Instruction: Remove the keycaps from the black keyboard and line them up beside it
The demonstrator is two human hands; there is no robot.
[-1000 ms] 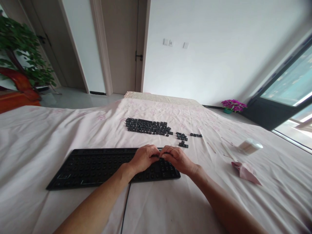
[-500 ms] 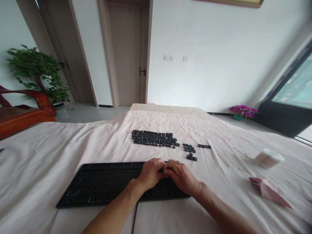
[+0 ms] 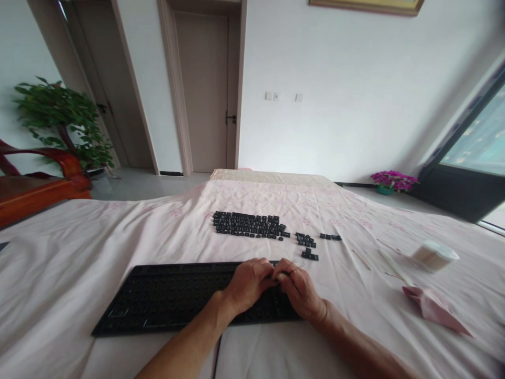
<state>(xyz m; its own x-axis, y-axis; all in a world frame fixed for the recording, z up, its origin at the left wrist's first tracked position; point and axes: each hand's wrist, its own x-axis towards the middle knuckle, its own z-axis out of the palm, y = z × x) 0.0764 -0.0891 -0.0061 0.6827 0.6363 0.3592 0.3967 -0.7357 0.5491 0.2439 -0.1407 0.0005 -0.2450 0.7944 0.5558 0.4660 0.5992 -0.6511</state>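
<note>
A black keyboard (image 3: 165, 295) with its keycaps taken off lies on a pink sheet (image 3: 79, 252). Both my hands rest on its right end, fingertips meeting. My left hand (image 3: 248, 284) is curled over the keyboard's top edge. My right hand (image 3: 302, 292) pinches what looks like a thin wire tool (image 3: 296, 262) at that edge. Beyond the keyboard, removed black keycaps (image 3: 246, 225) lie in neat rows, with two smaller groups (image 3: 306, 241) to their right.
A round tub of cotton swabs (image 3: 434, 255) lies on its side at the right, a crumpled pink cloth (image 3: 434, 310) in front of it, and loose swab sticks (image 3: 361, 259) nearby. The keyboard cable (image 3: 218, 352) runs toward me. A plant (image 3: 63, 121) and red wooden furniture (image 3: 35, 189) stand left.
The view tilted upward, so everything sits lower in frame. My hands stayed on the keyboard's right end; the right hand's fingers closed in tighter against the left.
</note>
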